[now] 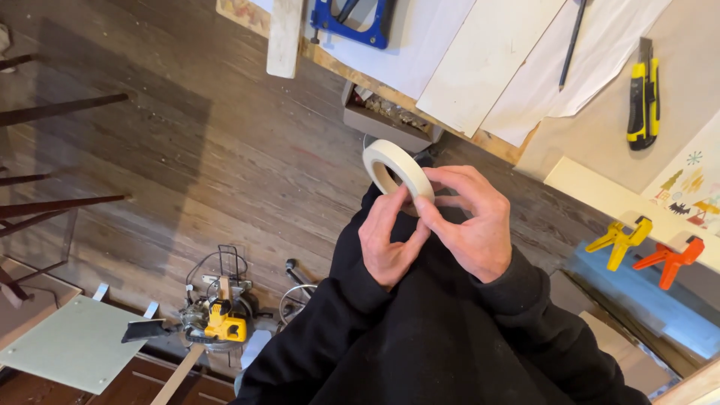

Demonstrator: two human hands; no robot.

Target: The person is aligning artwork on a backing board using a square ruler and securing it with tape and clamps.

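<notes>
Cream tape roll (396, 171): held upright over the wooden floor (225, 150).
Left hand (388, 244): fingers clamped on its lower rim.
Right hand (469, 217): fingers pinching its edge.

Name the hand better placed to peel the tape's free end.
Probably the right hand: its fingertips pinch the rim of the tape roll, while the left hand steadies it from beneath.

A roll of cream-coloured masking tape (396, 171) was held up in front of the body, above the wooden floor. It was tilted on edge, its open core showing, with its lower rim hidden behind the fingers gripping it.
</notes>
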